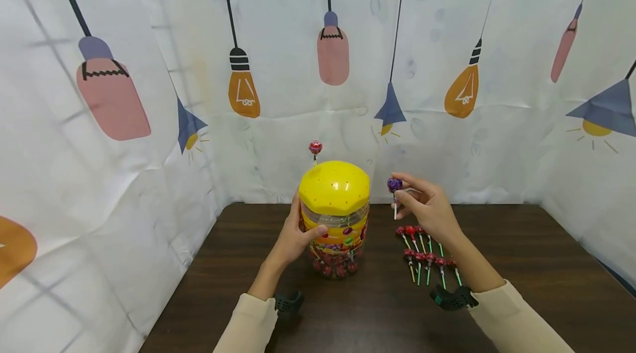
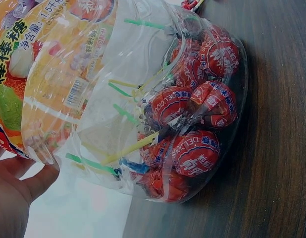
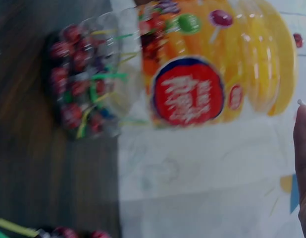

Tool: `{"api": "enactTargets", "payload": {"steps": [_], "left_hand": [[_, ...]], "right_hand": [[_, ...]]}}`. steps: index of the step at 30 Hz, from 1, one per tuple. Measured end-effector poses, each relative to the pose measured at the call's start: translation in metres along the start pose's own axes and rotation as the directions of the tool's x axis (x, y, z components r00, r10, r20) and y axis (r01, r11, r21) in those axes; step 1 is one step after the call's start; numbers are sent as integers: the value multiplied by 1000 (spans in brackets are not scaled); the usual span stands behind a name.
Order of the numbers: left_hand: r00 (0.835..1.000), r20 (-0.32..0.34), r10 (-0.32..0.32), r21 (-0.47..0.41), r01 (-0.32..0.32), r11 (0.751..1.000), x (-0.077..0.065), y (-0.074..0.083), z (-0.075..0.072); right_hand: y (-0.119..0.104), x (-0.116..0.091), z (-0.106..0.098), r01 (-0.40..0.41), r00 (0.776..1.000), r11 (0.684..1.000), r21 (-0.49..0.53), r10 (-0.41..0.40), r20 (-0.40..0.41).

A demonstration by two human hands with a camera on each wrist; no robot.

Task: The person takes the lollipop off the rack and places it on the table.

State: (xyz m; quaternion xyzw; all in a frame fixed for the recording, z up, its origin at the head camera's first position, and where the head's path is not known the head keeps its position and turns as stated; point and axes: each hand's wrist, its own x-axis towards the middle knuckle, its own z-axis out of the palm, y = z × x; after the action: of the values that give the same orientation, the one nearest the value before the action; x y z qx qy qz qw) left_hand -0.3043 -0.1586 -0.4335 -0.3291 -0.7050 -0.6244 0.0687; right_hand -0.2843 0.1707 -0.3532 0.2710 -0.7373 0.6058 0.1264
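Observation:
A clear plastic jar (image 1: 334, 253) with a yellow lid (image 1: 335, 190) stands upright on the table. My left hand (image 1: 292, 237) grips its left side, thumb across the front label. Red-wrapped lollipops (image 2: 195, 153) with green and yellow sticks lie in the jar's bottom, sharp in the left wrist view. To the right of the jar, my right hand (image 1: 427, 206) pinches a purple-wrapped lollipop (image 1: 395, 185) in the air, head up and white stick down. A red lollipop (image 1: 315, 147) shows head up above the lid's back edge, the lower end of its stick hidden behind the lid.
Two rows of red lollipops (image 1: 429, 256) lie on the dark wooden table (image 1: 358, 314), below my right hand. A white curtain (image 1: 278, 165) printed with hanging lamps rises behind the table and along its sides.

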Motion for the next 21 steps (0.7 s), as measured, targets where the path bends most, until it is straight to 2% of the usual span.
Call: {"api": "enactTargets", "payload": {"steps": [5, 12, 21], "left_hand": [[1000, -5, 3, 5, -3, 1000, 0, 0, 0], [1000, -4, 1, 1, -1, 1000, 2, -1, 0], [1000, -9, -2, 11, 2, 1000, 3, 0, 1]], "right_hand": [[16, -17, -13, -50, 999, 998, -23, 50, -19], [31, -38, -30, -62, 998, 998, 8, 62, 4], [48, -64, -54, -106, 994, 987, -120, 106, -4]]}}
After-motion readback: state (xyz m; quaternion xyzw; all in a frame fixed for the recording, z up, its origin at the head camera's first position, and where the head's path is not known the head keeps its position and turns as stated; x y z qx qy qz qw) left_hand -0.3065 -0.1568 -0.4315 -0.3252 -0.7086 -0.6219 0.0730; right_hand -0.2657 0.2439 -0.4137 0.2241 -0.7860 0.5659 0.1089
